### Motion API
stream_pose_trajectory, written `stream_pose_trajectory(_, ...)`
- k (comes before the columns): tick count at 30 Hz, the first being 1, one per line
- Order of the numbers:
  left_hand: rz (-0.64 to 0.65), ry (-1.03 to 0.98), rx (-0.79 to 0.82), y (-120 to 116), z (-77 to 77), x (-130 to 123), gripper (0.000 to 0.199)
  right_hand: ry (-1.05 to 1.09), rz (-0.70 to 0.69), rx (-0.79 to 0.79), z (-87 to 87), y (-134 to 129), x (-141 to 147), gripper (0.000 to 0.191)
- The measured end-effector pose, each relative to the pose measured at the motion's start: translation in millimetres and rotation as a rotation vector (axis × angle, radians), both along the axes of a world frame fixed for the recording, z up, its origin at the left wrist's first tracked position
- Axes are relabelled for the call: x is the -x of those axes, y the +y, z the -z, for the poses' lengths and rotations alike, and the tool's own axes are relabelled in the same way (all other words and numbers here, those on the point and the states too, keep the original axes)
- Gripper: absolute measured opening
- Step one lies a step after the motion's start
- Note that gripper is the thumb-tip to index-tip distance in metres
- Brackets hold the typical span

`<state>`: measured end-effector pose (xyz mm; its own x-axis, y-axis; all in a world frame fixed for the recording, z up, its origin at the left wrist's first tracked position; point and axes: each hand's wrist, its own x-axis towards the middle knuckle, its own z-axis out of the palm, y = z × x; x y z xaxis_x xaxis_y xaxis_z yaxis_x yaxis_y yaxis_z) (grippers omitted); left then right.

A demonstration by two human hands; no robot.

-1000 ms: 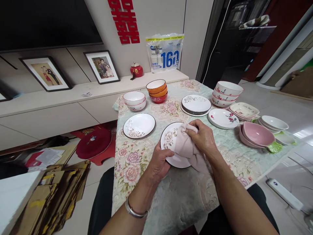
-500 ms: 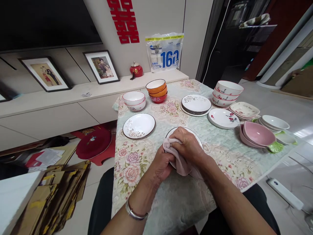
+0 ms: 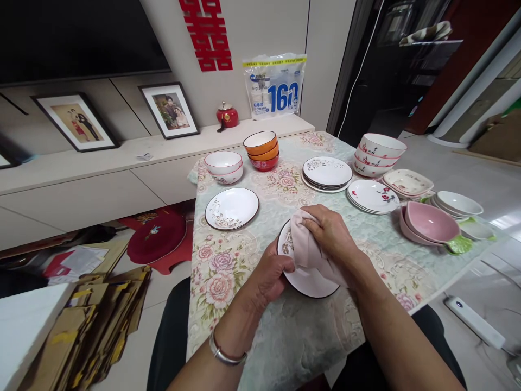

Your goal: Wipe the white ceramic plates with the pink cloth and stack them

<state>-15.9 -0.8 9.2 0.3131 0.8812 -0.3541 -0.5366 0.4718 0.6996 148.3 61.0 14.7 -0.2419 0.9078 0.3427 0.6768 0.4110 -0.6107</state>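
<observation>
A white plate (image 3: 311, 286) with a dark rim and brown floral print is tilted above the table's near side. My left hand (image 3: 273, 274) is closed on its left edge, thumb over the rim. A pale pink cloth (image 3: 306, 247) lies bunched across the plate's face. My right hand (image 3: 329, 231) grips that cloth and presses it against the plate's upper right part, hiding the rim there. To the left, a matching plate (image 3: 232, 208) lies flat on the flowered tablecloth (image 3: 222, 271).
Behind are stacked white bowls (image 3: 223, 163), orange and red bowls (image 3: 261, 149) and dark-rimmed plates (image 3: 327, 172). On the right stand flower-print plates (image 3: 373, 195), tall bowls (image 3: 381, 155), square dishes (image 3: 407, 182), pink bowls (image 3: 432, 221) and small white bowls (image 3: 458, 203).
My right hand has slid with the cloth to the right and away from my left hand. The plate's lower part and left floral edge now show more.
</observation>
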Motion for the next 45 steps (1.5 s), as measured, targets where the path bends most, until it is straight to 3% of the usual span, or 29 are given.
stream_pose_trajectory(2,0.009,-0.005,0.002,-0.4,0.6,0.4,0.071,0.059,-0.013,0.07,-1.4,-0.1,-2.1,0.019)
stream_pose_trajectory(8,-0.085,-0.08,-0.058,2.5,1.5,-0.5,0.074,0.13,0.305,0.088,1.0,5.5,-14.3,0.024)
stream_pose_trajectory(12,-0.173,-0.046,-0.043,4.8,0.0,-0.9,0.079,0.056,0.369,0.108,5.3,8.9,-17.1,0.026)
stream_pose_trajectory(17,-0.086,-0.044,-0.031,3.2,-2.4,-1.5,0.083,-0.011,0.256,0.042,4.3,6.2,-12.0,0.028)
stream_pose_trajectory(20,-0.011,-0.063,-0.022,1.0,-1.0,-3.7,0.08,-0.087,0.119,-0.042,-3.9,-1.3,-1.1,0.028)
stream_pose_trajectory(24,0.008,-0.026,-0.017,-0.9,4.0,-6.0,0.058,-0.227,-0.165,-0.086,-14.4,-11.6,15.5,0.028)
stream_pose_trajectory(27,-0.005,-0.004,-0.01,-1.0,6.1,-5.6,0.048,-0.254,-0.242,-0.103,-16.1,-12.0,16.5,0.026)
stream_pose_trajectory(34,-0.002,-0.076,-0.026,0.8,2.8,-3.4,0.081,-0.069,0.094,0.107,-8.5,3.8,-17.5,0.023)
stream_pose_trajectory(39,-0.104,-0.063,-0.006,3.0,-0.6,-1.2,0.078,-0.081,0.177,0.207,-0.7,10.0,-26.8,0.024)
stream_pose_trajectory(45,-0.173,-0.113,-0.034,2.8,-0.6,-1.1,0.079,-0.062,0.349,0.177,4.8,12.3,-23.3,0.021)
